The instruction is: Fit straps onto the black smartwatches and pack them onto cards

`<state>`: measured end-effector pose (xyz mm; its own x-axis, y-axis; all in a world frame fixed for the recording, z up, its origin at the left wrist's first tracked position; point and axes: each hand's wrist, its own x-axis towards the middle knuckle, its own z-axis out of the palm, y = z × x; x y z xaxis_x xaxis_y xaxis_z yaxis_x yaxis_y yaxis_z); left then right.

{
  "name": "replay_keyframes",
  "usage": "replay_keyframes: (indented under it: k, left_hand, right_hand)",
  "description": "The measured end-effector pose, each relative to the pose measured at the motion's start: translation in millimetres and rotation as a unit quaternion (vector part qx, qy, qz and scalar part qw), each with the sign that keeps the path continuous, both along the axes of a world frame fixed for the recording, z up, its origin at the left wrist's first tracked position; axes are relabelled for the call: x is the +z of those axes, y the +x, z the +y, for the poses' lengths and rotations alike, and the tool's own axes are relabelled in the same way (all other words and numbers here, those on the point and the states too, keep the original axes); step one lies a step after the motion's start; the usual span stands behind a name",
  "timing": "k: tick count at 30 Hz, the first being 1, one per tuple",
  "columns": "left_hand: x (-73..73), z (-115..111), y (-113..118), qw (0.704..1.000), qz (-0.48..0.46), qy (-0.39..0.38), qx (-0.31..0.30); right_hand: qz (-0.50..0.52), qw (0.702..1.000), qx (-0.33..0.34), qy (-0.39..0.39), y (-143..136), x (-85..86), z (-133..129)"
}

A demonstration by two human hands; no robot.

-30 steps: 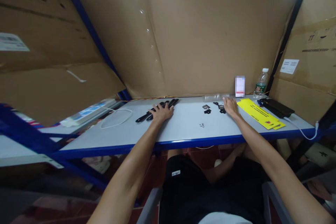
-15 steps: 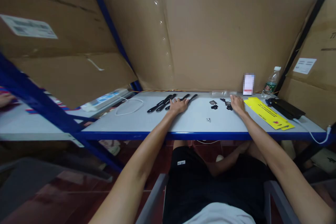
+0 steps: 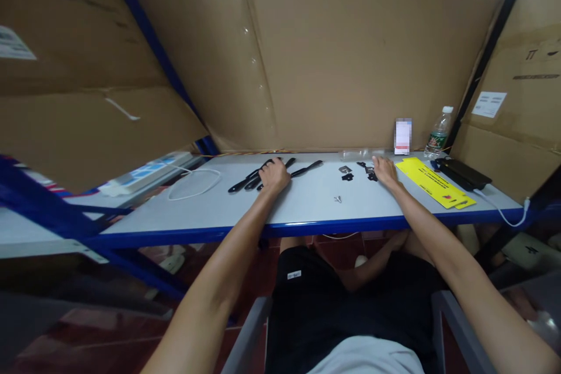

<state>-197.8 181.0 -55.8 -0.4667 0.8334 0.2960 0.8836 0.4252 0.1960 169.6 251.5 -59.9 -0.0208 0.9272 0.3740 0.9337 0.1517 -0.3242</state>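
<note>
The step in hand seems to be sorting or gathering the rods (image 3: 308,168), black and slim, which lie left of the screws (image 3: 338,199) and farther back. The left hand (image 3: 274,175) covers their middle, fingers curled down; whether it grips one or only rests on them, I cannot tell. The right hand (image 3: 385,170) lies right of the screws and farther back, beside the clips (image 3: 371,175); its fingertips are too small to show any hold.

The next move likely calls for parting one rod from the bunch without dragging the others. Their long axes slant from near left to far right, lying flat, nearly side by side. The rod closest to the screws points its far end away from the bunch; which end is the front is unclear.
</note>
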Motion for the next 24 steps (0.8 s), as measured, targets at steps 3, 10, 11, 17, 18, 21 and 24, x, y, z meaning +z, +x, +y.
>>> replay_keyframes:
  k: [3,10,11,17,18,21,24]
  left_hand:
    - [-0.8,0,-1,1.000,-0.003,0.006,0.008]
    - [0.5,-5,-3,0.999,0.018,0.027,0.018]
    - [0.5,-5,-3,0.999,0.020,0.029,0.027]
    - [0.0,-6,-6,0.999,0.044,0.003,0.015]
    - [0.0,-6,-6,0.999,0.044,0.004,0.015]
    - [0.5,-6,-7,0.999,0.029,0.014,0.030]
    - [1.1,-5,-7,0.999,0.015,0.009,0.029]
  right_hand:
    - [0.009,0.999,0.010,0.038,-7,12.4,-15]
    - [-0.013,0.952,0.306,-0.023,-50,25.4,-91]
    - [-0.037,0.942,0.332,-0.028,-56,23.5,-103]
    - [-0.131,0.929,0.346,0.001,-57,16.8,-127]
    - [-0.139,0.933,0.331,0.004,-51,16.9,-124]
    - [-0.169,0.955,0.244,0.003,-24,16.9,-110]
    - [-0.183,0.974,0.131,-0.007,5,18.6,-94]
